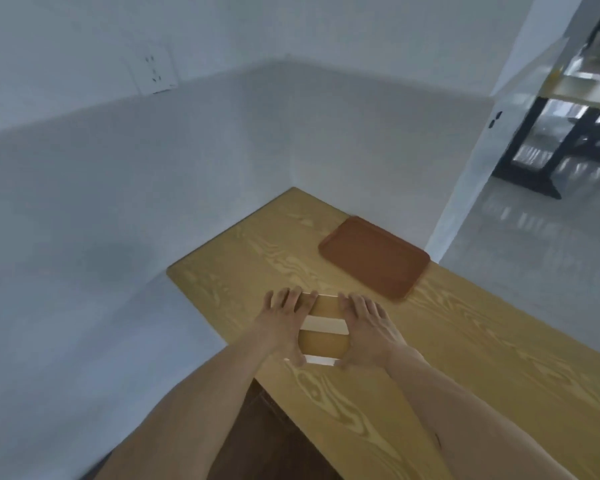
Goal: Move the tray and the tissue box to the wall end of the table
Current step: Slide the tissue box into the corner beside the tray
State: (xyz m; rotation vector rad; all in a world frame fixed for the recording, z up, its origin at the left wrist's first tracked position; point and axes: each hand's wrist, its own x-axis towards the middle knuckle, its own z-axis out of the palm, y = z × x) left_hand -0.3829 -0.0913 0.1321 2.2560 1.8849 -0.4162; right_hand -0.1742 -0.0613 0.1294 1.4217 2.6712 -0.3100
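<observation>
A tan tissue box [323, 329] with a pale band across its top sits on the wooden table [465, 348], close to the left edge. My left hand [282, 322] presses its left side and my right hand [368, 327] presses its right side, so both grip it between them. A flat brown tray [374, 258] lies beyond and to the right, near the end of the table that meets the white wall [378, 140]. Whether the box is lifted or resting I cannot tell.
White walls [118, 202] enclose the table's far end and its left side. A wall socket [153, 72] is high on the left. To the right, an open floor [534, 254] leads to black-legged tables [568, 133].
</observation>
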